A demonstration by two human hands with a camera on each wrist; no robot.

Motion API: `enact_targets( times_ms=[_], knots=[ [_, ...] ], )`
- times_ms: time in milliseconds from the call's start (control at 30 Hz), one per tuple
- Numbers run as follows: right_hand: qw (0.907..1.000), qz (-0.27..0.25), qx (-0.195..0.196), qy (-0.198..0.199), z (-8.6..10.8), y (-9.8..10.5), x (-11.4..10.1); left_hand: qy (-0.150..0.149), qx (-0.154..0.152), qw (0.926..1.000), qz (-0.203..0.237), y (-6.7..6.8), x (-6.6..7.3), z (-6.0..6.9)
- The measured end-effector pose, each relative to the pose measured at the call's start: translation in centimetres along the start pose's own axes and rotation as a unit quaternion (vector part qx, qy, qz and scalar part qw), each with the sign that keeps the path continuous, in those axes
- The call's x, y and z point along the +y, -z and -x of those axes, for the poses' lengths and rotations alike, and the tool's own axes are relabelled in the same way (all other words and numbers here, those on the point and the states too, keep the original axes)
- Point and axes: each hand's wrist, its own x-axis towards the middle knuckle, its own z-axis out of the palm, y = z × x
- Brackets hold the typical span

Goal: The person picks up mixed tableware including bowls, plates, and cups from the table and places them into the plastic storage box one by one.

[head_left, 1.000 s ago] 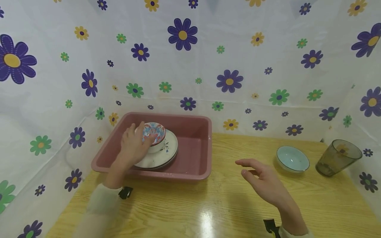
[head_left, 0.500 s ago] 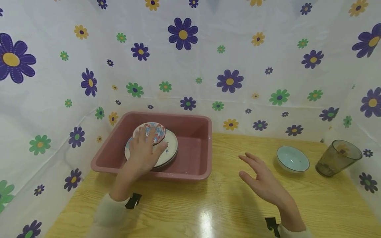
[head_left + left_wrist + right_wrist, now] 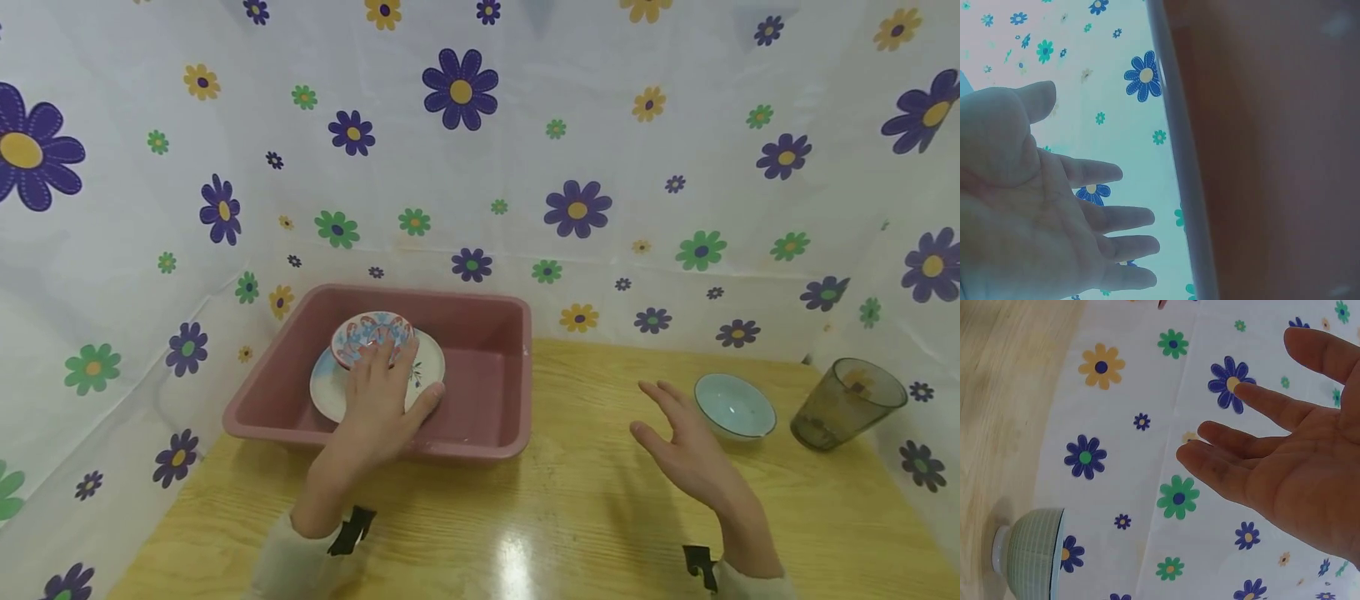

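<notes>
My left hand [image 3: 378, 408] is above the front rim of a pink plastic basin [image 3: 483, 375], fingers straight and spread, holding nothing. In the left wrist view its palm and straight fingers show beside the basin wall [image 3: 1188, 169]. Inside the basin, a bowl with a red and blue pattern [image 3: 356, 337] rests on a white plate [image 3: 326, 392]; the hand partly covers both. My right hand [image 3: 693, 458] hovers over the table just left of a pale blue bowl [image 3: 735, 404], fingers extended and grasping nothing. The right wrist view shows this bowl's ribbed green-white outside [image 3: 1032, 550].
A tinted drinking glass [image 3: 843, 404] stands, right of the pale blue bowl, on the wooden table [image 3: 562, 500]. A white flower-printed sheet [image 3: 525, 150] encloses the back and both sides of the table.
My left hand has drawn back from the patterned bowl toward the basin's front rim and rightward. My right hand has shifted right, nearer the pale blue bowl, its fingers straighter.
</notes>
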Motion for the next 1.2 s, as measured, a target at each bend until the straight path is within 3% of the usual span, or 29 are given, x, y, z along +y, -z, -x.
enact_targets(
  times_ms=[200,400,667,967,1200],
  knots=[
    [0.9994,0.017,0.011,-0.028,-0.4,0.9,1.4,-0.025,0.013,0.9996,0.005,-0.5,0.7,0.4],
    [0.9974,0.037,0.037,-0.049,-0.8,1.5,3.0,-0.023,0.003,0.9997,0.008,-0.7,1.1,1.0],
    [0.9914,0.038,0.040,-0.119,-1.1,2.3,5.1,-0.040,0.003,0.9992,0.003,-0.4,1.5,1.7],
    [0.9855,0.024,0.047,-0.161,-1.2,3.0,7.2,-0.078,0.031,0.9962,0.022,-0.2,2.0,1.9],
    [0.9729,0.020,0.113,-0.201,-0.8,3.7,8.6,-0.080,0.041,0.9951,0.041,0.1,2.3,2.1]
  ],
)
